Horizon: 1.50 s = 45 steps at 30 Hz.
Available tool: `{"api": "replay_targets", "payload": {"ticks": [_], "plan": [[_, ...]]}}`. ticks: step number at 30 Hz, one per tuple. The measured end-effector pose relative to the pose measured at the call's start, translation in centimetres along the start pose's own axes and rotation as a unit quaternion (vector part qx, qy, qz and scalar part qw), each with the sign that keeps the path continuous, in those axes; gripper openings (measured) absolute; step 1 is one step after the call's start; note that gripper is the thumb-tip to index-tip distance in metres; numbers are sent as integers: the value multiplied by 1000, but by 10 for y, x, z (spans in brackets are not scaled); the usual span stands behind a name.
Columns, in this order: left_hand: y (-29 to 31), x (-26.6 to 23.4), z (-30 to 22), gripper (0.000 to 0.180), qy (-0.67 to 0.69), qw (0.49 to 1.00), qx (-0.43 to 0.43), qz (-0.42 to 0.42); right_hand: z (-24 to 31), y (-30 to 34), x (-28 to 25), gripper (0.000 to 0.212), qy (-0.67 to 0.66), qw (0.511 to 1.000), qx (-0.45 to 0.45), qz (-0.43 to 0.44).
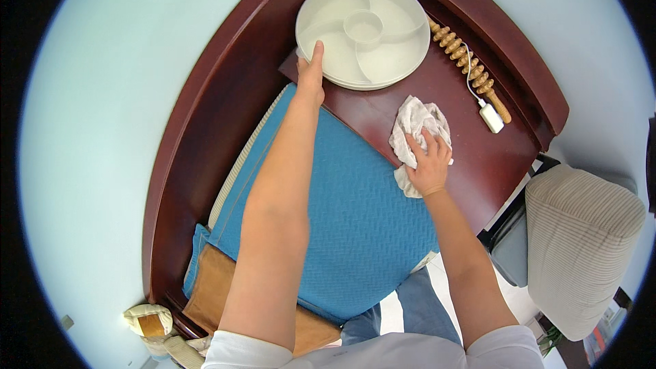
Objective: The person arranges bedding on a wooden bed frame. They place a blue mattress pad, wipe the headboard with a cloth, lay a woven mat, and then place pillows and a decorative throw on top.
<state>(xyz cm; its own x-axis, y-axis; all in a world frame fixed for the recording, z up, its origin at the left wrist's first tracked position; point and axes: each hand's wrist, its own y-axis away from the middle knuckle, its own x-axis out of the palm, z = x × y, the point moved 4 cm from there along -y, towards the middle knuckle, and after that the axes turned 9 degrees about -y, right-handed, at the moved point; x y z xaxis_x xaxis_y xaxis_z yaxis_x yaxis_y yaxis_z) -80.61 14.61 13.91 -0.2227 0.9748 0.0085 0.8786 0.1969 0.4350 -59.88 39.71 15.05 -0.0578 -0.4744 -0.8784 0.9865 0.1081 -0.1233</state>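
My left hand (311, 76) is at the near left rim of a round, pale divided serving tray (333, 5). Its thumb lies over the rim, and the other fingers are mostly hidden behind the edge. The tray has a round middle cup with curved compartments around it, and nothing shows in them. On the dark red wooden tabletop (478, 171), my right hand (429, 164) presses down on a crumpled whitish cloth (412, 119), its fingers bent into the folds.
Along the raised back edge lies a wooden roller massager (471, 61), with a white plug-in charger (490, 117) and its cord beside it. A blue quilted cushion (342, 205) covers the seat in front of the tabletop. At the right stands a striped grey cushioned seat (581, 246).
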Motion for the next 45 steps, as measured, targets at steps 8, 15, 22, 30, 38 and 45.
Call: {"api": "replay_targets", "payload": {"ticks": [8, 15, 22, 30, 38, 45], "plan": [[64, -3, -33, 71, 174, 985, -5, -12, 6, -2, 1, 71, -8, 1000, -20, 0], [244, -146, 38, 60, 191, 963, -153, -115, -7, -8, 3, 66, -24, 997, -77, 15], [467, -255, 139, 60, 184, 902, -302, -248, 125, -154, 83, 57, -104, 956, -270, 41], [541, -235, 164, 63, 234, 886, -329, -229, 127, -252, 122, 44, -115, 930, -342, 69], [607, -201, 195, 65, 276, 804, -445, -284, 1, -363, 79, 55, 34, 994, -14, -100], [614, -203, 214, 63, 336, 795, -446, -239, 62, -313, 104, 50, 40, 998, -56, 6]]}}
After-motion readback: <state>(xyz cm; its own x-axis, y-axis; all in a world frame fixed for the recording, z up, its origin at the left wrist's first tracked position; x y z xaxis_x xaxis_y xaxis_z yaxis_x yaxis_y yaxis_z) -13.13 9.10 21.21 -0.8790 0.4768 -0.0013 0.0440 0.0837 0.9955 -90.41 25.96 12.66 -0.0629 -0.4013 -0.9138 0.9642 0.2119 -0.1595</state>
